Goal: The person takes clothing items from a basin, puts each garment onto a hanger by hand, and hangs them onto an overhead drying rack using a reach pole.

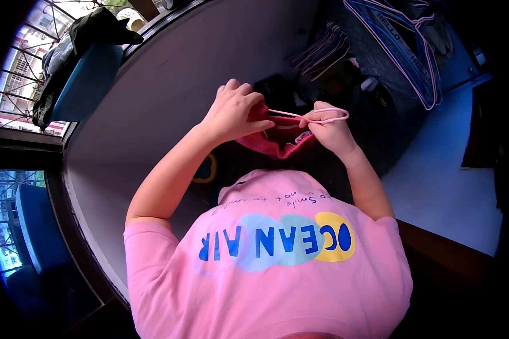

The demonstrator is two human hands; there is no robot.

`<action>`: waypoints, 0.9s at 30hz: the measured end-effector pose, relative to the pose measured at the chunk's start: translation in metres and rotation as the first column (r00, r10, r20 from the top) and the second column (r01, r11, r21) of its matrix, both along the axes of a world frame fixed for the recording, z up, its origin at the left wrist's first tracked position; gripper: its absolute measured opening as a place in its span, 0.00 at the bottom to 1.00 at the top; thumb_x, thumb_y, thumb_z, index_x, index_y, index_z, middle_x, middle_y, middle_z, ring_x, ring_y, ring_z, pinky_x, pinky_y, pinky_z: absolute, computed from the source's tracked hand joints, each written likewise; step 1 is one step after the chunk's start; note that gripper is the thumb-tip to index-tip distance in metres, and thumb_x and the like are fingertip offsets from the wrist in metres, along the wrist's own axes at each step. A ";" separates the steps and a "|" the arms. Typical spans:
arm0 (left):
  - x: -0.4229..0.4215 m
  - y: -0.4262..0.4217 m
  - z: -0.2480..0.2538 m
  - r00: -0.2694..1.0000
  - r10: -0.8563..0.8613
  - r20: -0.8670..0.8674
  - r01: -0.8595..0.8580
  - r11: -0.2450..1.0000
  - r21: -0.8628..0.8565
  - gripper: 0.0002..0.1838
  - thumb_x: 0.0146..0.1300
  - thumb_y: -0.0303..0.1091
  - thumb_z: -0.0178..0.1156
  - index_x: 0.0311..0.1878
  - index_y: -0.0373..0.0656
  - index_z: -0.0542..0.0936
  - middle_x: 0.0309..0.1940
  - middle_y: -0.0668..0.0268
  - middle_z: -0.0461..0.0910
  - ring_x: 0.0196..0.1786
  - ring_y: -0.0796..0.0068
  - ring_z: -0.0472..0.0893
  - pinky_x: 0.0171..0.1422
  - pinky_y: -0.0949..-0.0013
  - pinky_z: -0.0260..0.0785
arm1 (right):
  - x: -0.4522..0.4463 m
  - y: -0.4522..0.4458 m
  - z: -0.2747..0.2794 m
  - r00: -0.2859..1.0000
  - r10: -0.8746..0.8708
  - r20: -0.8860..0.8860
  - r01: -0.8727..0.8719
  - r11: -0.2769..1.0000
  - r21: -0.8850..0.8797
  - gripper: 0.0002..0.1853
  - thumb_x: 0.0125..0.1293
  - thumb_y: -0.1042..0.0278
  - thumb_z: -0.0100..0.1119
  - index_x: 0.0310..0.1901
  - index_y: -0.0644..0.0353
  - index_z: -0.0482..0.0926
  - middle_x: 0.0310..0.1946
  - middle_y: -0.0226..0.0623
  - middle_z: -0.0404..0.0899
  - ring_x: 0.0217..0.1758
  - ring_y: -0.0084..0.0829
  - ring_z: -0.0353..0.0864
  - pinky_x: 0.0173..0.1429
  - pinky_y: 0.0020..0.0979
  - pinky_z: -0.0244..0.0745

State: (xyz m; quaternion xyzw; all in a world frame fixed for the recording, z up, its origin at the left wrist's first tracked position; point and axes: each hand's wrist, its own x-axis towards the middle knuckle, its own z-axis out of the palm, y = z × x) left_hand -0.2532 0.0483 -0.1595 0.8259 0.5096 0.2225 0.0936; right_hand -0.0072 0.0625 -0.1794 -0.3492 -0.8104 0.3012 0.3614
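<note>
My left hand (234,110) is closed on the gathered edge of a red garment (263,146), whose elastic-looking opening faces up toward me. A pink hanger (333,117) lies across this opening, its hook pointing right. My right hand (329,129) is closed around the hanger near the base of the hook, close to the garment's right side. Part of the hanger is hidden by the cloth and my left fingers. Whether my right fingers also pinch the cloth, I cannot tell.
Several pink and blue hangers (421,56) are at the upper right, with another bunch of hangers (329,50) beyond my hands. On the left, a blue basin (87,83) and dark cloth (99,28) are by the barred window. A pale wall (169,85) stands left of my arm.
</note>
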 end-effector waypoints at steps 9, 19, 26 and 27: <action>0.002 -0.006 0.006 0.972 0.200 -0.122 -0.188 0.977 0.099 0.09 0.62 0.39 0.58 0.36 0.44 0.75 0.26 0.60 0.76 0.29 0.59 0.78 0.33 0.63 0.71 | 0.016 0.014 -0.012 0.733 -0.603 0.315 0.435 0.772 0.464 0.49 0.41 0.81 0.63 0.69 0.39 0.56 0.69 0.52 0.46 0.70 0.57 0.49 0.65 0.58 0.54; -0.061 -0.026 0.028 0.970 0.165 -0.177 -0.121 0.964 0.238 0.14 0.59 0.39 0.63 0.25 0.42 0.71 0.18 0.63 0.71 0.22 0.63 0.74 0.26 0.65 0.66 | 0.067 0.051 -0.071 0.649 -0.753 -0.109 0.747 0.658 -0.095 0.21 0.43 0.80 0.63 0.44 0.59 0.76 0.53 0.39 0.73 0.49 0.33 0.78 0.49 0.31 0.77; -0.065 -0.041 0.011 0.945 0.206 -0.255 -0.149 0.963 0.223 0.14 0.58 0.39 0.63 0.24 0.43 0.70 0.18 0.64 0.71 0.21 0.65 0.74 0.26 0.66 0.66 | 0.077 0.061 -0.041 0.763 -0.628 -0.151 0.631 0.775 -0.032 0.07 0.48 0.81 0.59 0.31 0.63 0.80 0.29 0.36 0.82 0.29 0.27 0.82 0.37 0.27 0.78; -0.063 -0.044 0.008 0.916 0.211 -0.342 -0.136 0.964 0.230 0.14 0.58 0.39 0.62 0.24 0.43 0.71 0.18 0.64 0.72 0.22 0.66 0.75 0.26 0.66 0.67 | 0.079 0.064 -0.040 0.773 -0.615 -0.154 0.617 0.786 -0.042 0.07 0.49 0.80 0.58 0.31 0.63 0.80 0.28 0.36 0.83 0.29 0.28 0.83 0.37 0.27 0.78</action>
